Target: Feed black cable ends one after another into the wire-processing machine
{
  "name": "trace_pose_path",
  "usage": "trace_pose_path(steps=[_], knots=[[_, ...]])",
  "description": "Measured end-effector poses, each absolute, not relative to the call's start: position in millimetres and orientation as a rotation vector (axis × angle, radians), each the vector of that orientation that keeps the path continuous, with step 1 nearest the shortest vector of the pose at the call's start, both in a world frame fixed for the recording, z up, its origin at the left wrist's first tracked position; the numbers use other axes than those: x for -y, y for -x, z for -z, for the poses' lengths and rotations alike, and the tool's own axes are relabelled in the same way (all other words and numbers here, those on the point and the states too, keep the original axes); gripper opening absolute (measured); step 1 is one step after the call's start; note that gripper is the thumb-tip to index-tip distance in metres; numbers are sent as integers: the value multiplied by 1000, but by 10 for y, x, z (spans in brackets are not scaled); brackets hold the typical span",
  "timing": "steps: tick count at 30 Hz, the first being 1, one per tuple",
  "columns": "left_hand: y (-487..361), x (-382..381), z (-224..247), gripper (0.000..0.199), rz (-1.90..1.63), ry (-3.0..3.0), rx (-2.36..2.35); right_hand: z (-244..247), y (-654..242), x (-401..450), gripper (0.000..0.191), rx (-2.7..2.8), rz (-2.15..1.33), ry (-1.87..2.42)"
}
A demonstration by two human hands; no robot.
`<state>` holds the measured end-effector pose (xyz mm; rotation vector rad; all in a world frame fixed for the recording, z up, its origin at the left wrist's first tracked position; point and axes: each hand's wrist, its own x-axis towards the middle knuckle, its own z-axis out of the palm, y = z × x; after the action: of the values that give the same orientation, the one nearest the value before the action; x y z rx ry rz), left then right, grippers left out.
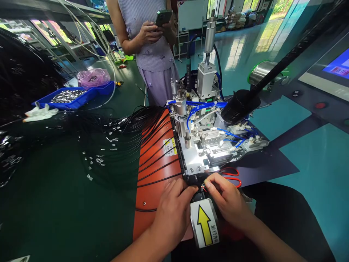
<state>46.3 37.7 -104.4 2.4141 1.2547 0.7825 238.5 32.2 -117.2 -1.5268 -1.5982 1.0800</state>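
My left hand point(174, 205) rests on the orange-red panel point(144, 227) at the machine's front corner, thumb and fingers closed around what looks like a black cable, mostly hidden. Out of its fingertips come thin coloured wires point(203, 187), which my right hand point(226, 198) pinches between thumb and forefinger. Just below the fingertips is a plate with a yellow arrow point(204, 222). Several black cables point(158, 165) lie side by side across the panel into the machine's edge. Beyond my right hand are red-handled scissors point(234, 182), partly covered.
The metal machine point(201, 145) with blue air hoses stands just ahead. A black flexible arm point(242, 105) reaches in from the upper right. On the left are a blue tray of metal parts point(65, 98) and white gloves point(40, 112). A person point(152, 47) holding a phone stands behind.
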Motion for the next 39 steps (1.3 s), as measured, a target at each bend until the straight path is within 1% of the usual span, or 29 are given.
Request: trace_pose_path(steps=[6,12,20,26,29,33,39], knots=[[-463,-364,1075,23,-739,-2469,-1286,1232,-2374,-313,26,1606,-1056,1533],[-440,-360,1098,21,-708,-2488,-1259,1256,-2350,-314,26,1578,-1055,1562],[-422,-372,1112,23,-673,-2497,-1236,1192,-2438,-231,32,1354,-1177,1729],[-433,-372,1106,21,-703,-2503,-1250,1068,-2380,-183,30,1394,-1307,1639],[-440,-370,1108,20,-717,-2513,-1253,1056,-2357,-196,30,1433,-1244,1667],[-436,-373,1107,20,-705,-2494,-1241,1069,-2360,-206,28,1554,-1068,1665],[-397,-401,1016,28,-549,-2438,-1210,1107,-2364,-217,26,1663,-967,1623]])
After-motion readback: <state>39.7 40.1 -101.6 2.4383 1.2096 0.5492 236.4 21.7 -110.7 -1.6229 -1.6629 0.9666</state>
